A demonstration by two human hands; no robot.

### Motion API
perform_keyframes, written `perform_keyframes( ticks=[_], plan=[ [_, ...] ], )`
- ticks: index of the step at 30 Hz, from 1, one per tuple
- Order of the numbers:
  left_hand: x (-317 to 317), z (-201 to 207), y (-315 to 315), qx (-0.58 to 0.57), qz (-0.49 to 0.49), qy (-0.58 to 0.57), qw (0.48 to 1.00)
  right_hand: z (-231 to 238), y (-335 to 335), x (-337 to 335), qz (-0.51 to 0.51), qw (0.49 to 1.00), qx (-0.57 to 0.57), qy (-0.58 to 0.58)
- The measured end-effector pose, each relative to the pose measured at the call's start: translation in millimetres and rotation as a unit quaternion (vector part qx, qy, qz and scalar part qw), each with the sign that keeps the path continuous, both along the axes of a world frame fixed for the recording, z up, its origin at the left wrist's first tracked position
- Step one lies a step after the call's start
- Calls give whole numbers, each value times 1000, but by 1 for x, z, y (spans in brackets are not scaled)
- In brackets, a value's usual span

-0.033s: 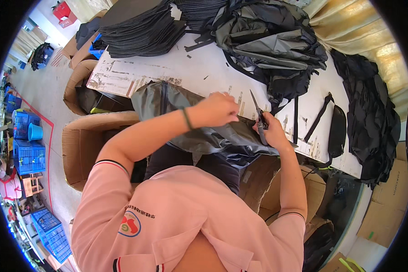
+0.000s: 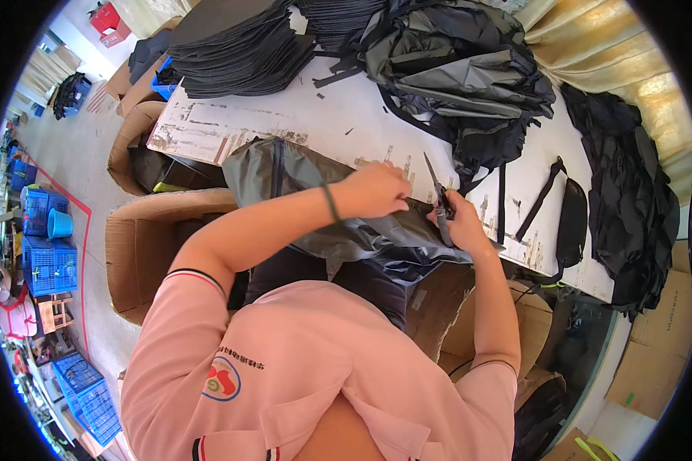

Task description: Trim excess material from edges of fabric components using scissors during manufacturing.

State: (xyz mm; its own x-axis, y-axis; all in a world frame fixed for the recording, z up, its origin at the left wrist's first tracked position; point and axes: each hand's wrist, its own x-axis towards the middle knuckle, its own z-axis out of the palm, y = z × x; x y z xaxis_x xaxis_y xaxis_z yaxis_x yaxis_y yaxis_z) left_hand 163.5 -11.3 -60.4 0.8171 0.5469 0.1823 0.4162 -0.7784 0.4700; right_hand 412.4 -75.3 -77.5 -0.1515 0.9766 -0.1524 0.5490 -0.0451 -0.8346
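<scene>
A piece of grey coated fabric (image 2: 311, 173) with a dark strip lies across the table's near edge and hangs down over my lap. My left hand (image 2: 375, 189) is over its middle, fingers curled together; whatever they pinch, if anything, is too small to make out. To the right, my right hand (image 2: 463, 221) grips a pair of dark scissors (image 2: 441, 198) at the handles, blades pointing up and away from me. The right fingers are also close against the fabric's right end; whether they hold it too is unclear.
The white worn table (image 2: 207, 127) bears a stack of black sheets (image 2: 234, 50), a heap of grey and black bags (image 2: 461, 69) and a black pouch with a strap (image 2: 571, 223). Black fabric pieces (image 2: 627, 192) hang at the right. Open cardboard boxes (image 2: 142, 253) stand below the near edge.
My left hand has shifted slightly to the right and toward me over the fabric. My right hand and the scissors have stayed in place.
</scene>
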Motion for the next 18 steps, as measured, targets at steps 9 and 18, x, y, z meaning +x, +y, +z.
perform_keyframes(
  ticks=[9, 18],
  plan=[
    [23, -40, 1, -34, -17, 8, 999, 45, -30, 4, 2, 980, 68, -185],
    [11, -5, 5, -486, -47, -103, 866, 80, -41, 27, 104, 924, 151, -337]
  ],
)
